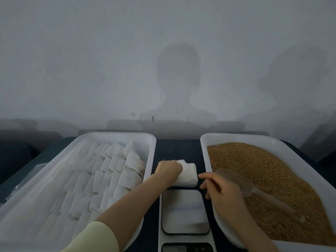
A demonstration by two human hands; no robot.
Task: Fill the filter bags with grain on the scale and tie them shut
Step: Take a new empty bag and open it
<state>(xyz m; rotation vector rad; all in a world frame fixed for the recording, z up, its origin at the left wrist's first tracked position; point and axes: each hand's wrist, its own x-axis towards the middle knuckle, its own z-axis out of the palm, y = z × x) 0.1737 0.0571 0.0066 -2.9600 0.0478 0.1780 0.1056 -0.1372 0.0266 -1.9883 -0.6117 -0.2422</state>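
In the middle of the frame the left hand [168, 170] is curled over a small stack of empty white bags [187, 174] and seems to be pinching at the top one. The stack lies on the dark table, just behind the scale [184, 211], whose plate is bare. The right hand [221, 191] hovers low and right of the middle with loose, bent fingers. It holds nothing. It is just beside the clear scoop [251, 186], which lies on the grain.

The brown grain [272, 179] fills the white tub [236, 138] on the right side of the frame. On the left side, another white tray [116, 136] holds rows of white bags [109, 170] that look filled already.

The step now looks like picking up one new bag. To do it well, the left hand should lift only the top bag, not two stuck together. Rub the edge a little to open its mouth. Then stand it on the scale plate and hold it open, so the right hand can take the scoop by its handle and pour slowly. Grain spills easily if the mouth droops.
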